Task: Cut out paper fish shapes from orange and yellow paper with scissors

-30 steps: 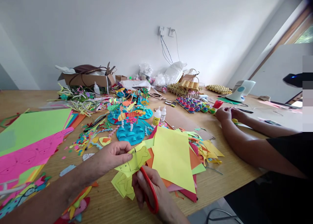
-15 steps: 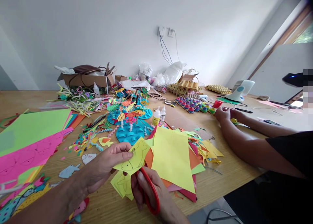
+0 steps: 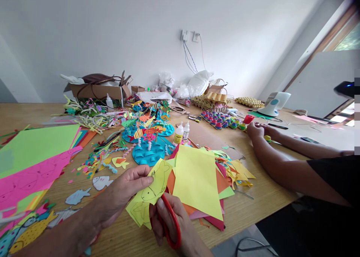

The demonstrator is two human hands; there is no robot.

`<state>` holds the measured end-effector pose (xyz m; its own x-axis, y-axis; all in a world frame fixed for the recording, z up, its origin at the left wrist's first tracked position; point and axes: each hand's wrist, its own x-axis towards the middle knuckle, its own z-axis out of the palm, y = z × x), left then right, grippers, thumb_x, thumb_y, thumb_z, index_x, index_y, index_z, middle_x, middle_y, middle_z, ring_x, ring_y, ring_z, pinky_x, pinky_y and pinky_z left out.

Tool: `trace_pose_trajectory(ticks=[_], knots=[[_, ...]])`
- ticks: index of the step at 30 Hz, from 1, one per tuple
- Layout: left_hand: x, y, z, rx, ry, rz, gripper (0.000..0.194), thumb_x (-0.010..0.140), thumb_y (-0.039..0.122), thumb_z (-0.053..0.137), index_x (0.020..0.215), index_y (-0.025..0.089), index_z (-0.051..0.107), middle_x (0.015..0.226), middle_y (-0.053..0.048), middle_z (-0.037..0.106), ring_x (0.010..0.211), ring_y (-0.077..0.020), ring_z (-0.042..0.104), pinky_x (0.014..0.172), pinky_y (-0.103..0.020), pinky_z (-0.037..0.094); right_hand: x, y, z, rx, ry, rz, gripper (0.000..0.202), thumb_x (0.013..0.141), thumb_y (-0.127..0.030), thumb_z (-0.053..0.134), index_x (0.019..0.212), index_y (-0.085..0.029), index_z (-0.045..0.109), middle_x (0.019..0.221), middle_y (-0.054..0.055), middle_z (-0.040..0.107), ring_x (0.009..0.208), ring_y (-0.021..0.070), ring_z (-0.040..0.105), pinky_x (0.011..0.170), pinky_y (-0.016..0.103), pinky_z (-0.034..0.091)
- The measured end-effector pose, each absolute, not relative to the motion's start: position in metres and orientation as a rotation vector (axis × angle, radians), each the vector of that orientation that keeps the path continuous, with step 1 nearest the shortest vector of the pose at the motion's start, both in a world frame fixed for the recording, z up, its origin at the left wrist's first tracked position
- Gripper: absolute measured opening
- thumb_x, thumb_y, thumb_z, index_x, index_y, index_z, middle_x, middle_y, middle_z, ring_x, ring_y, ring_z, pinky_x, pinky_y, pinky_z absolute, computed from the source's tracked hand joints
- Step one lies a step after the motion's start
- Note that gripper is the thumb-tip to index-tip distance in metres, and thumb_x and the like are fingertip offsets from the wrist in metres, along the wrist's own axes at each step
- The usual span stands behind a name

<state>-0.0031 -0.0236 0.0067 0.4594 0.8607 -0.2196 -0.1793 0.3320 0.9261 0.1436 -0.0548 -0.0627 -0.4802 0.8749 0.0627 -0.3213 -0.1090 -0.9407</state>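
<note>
My left hand [image 3: 134, 184] pinches a piece of yellow paper [image 3: 156, 182] with a fish drawn on it, thumb on top. Red-handled scissors [image 3: 173, 223] are in my right hand [image 3: 180, 215], fingers through the loops; their blades are hidden at the paper's lower edge. Just below hangs or lies more yellow paper [image 3: 140, 212] with a drawn fish; I cannot tell whether it is loose. Beyond my hands stands a blue egg-carton base [image 3: 146, 156] with paper fish on twisted stems. A large yellow sheet [image 3: 197, 178] tops a stack of coloured paper to the right.
Cut-out fish [image 3: 78, 196] and pink paper [image 3: 36, 178] lie on the left. Two glue bottles [image 3: 179, 134] stand past the stack, near paper scraps [image 3: 239, 171]. At right, another person's hands [image 3: 257, 131] work beside a painted egg carton [image 3: 215, 119]. A cardboard box [image 3: 97, 94] is at the back.
The fish-drawn paper has turned slightly, its lower end now overlapping the yellow paper beneath. My right hand and the scissors have shifted a little down and left. The view has moved slightly.
</note>
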Motion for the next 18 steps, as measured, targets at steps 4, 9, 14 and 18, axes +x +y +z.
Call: trace_pose_trajectory(ticks=[4,9,14,18], knots=[[-0.0039,-0.0240,0.0091,1.010,0.883,0.782,0.015,0.078,0.031,0.063,0.072,0.018,0.058,0.064,0.002,0.064,0.055,-0.0116,0.058,0.055,-0.021,0.043,0.1431,-0.0549,-0.0625,-0.679,-1.281,1.724,0.047,0.086,-0.057,0.044,0.074,-0.014,0.057,0.042,-0.006,0.044,0.031,0.0038,0.033,0.038,0.018,0.024],[-0.0013,-0.0261,0.0092,0.990,0.903,0.810,0.019,0.075,0.035,0.065,0.071,0.018,0.060,0.058,0.003,0.061,0.049,-0.0107,0.056,0.051,-0.021,0.042,0.1427,-0.0566,-0.0613,-0.696,-1.289,1.740,0.049,0.086,-0.059,0.043,0.075,-0.013,0.057,0.043,-0.006,0.045,0.032,0.0043,0.035,0.038,0.017,0.025],[0.0029,-0.0269,0.0063,0.963,0.916,0.864,0.021,0.074,0.037,0.066,0.070,0.018,0.059,0.055,0.004,0.060,0.046,-0.0097,0.054,0.048,-0.020,0.041,0.1435,-0.0572,-0.0617,-0.739,-1.308,1.764,0.050,0.085,-0.061,0.042,0.077,-0.013,0.057,0.045,-0.005,0.045,0.035,0.0054,0.038,0.038,0.017,0.025],[0.0045,-0.0281,0.0030,0.971,0.939,0.888,0.022,0.075,0.037,0.065,0.068,0.018,0.057,0.055,0.004,0.060,0.046,-0.0090,0.053,0.047,-0.018,0.040,0.1425,-0.0572,-0.0617,-0.744,-1.318,1.743,0.051,0.085,-0.061,0.042,0.075,-0.014,0.057,0.044,-0.006,0.044,0.034,0.0052,0.037,0.037,0.017,0.024]])
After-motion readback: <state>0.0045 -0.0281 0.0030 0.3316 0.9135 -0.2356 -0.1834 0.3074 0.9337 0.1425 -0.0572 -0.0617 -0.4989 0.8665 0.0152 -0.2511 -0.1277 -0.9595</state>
